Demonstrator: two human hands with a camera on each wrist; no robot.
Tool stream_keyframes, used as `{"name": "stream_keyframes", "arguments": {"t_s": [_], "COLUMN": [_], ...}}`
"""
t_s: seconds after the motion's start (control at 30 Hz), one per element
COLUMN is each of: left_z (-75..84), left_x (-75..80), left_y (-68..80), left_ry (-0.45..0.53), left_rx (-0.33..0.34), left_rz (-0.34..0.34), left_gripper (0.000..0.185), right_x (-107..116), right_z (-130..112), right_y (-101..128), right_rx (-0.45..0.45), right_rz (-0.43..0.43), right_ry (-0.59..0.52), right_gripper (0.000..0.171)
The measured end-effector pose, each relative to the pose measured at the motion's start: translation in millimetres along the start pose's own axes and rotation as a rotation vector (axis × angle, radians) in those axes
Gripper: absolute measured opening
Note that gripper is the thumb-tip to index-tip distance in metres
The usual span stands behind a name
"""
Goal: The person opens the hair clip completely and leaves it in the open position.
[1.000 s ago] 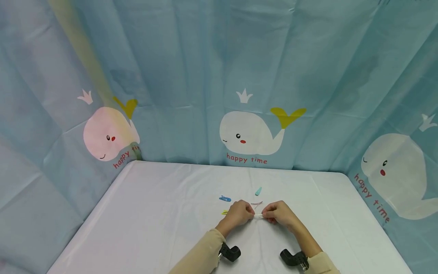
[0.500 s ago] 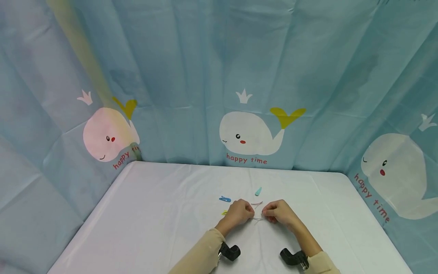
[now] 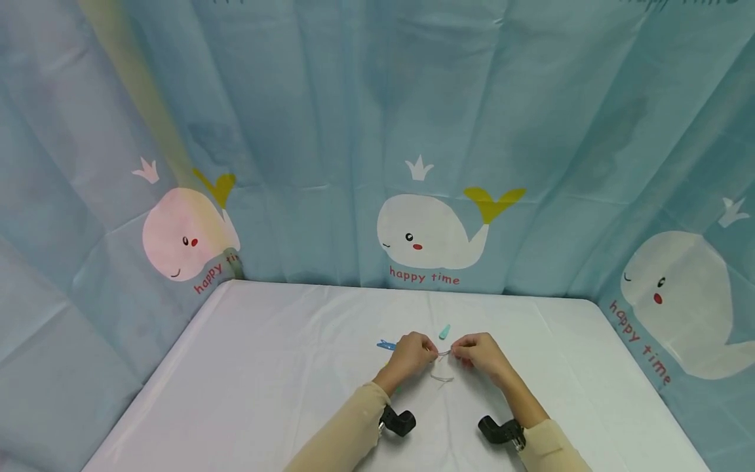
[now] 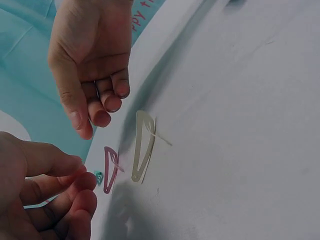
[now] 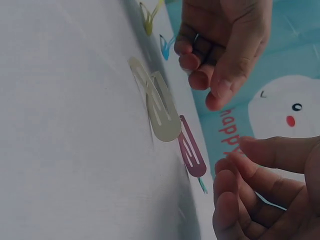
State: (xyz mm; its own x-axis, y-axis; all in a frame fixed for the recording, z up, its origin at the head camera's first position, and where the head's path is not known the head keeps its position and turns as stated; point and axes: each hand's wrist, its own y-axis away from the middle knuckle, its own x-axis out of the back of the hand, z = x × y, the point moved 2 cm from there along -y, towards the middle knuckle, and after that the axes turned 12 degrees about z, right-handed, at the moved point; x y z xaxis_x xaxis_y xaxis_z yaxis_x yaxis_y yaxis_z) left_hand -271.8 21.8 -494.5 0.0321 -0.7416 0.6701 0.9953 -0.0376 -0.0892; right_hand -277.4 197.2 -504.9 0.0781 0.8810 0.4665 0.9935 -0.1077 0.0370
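Note:
My left hand (image 3: 413, 357) and right hand (image 3: 480, 354) flank a pink snap hair clip (image 3: 444, 353), their fingertips overlapping its ends in the head view. In the right wrist view that pink clip (image 5: 196, 169) stands on the white cloth, its snap part sprung apart from the frame. Both hands have loosely bent fingers and hold nothing in the wrist views. Nearer to me lies a cream-white snap hair clip (image 3: 442, 378), also sprung apart, as the left wrist view shows on the cream clip (image 4: 140, 118). A teal hair clip (image 3: 444, 333) lies just beyond the hands.
A blue hair clip (image 3: 386, 345) lies left of my left hand, partly covered by it. The right wrist view shows a yellow hair clip (image 5: 148, 26) near the blue one. White cloth covers the table (image 3: 283, 367); a whale-print curtain (image 3: 330, 131) hangs behind it.
My hands have let go of the cream-white clip, which now lies on the cloth sprung apart. Both have moved forward to the pink clip.

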Motion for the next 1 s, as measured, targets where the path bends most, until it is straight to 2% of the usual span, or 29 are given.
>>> {"name": "stream_keyframes", "arguments": {"t_s": [0.13, 0.27, 0.4, 0.53, 0.77, 0.87, 1.0], "left_z": [-1.3, -1.3, -1.6, -2.7, -5.0, -6.3, -5.6], "left_x": [-1.3, -1.5, -2.3, -4.1, -5.4, -7.1, -8.9], "left_y": [-4.9, -12.3, -20.0, -25.0, -33.4, -36.4, -37.9], "left_ry": [0.013, 0.040, 0.048, 0.049, 0.123, 0.100, 0.061], "left_rx": [0.026, 0.030, 0.020, 0.013, -0.017, -0.021, 0.001], "left_rz": [0.008, 0.048, 0.105, 0.130, 0.196, 0.197, 0.155], "left_gripper": [0.008, 0.007, 0.009, 0.009, 0.009, 0.009, 0.008], "right_x": [-2.8, -3.8, -3.6, -3.7, -8.4, -11.6, -16.7], "right_z": [-1.9, -5.5, -7.9, -7.4, -4.5, -5.7, -10.9], "right_y": [-7.5, -15.8, -23.0, -29.5, -42.1, -44.8, -46.3], "right_rx": [-0.016, -0.024, -0.018, -0.004, 0.029, 0.054, 0.097], "right_rz": [0.032, 0.073, 0.090, 0.103, 0.095, 0.099, 0.115], "right_ry": [0.009, 0.028, 0.087, 0.149, 0.256, 0.306, 0.382], "right_gripper": [0.013, 0.012, 0.012, 0.013, 0.016, 0.019, 0.025]}}
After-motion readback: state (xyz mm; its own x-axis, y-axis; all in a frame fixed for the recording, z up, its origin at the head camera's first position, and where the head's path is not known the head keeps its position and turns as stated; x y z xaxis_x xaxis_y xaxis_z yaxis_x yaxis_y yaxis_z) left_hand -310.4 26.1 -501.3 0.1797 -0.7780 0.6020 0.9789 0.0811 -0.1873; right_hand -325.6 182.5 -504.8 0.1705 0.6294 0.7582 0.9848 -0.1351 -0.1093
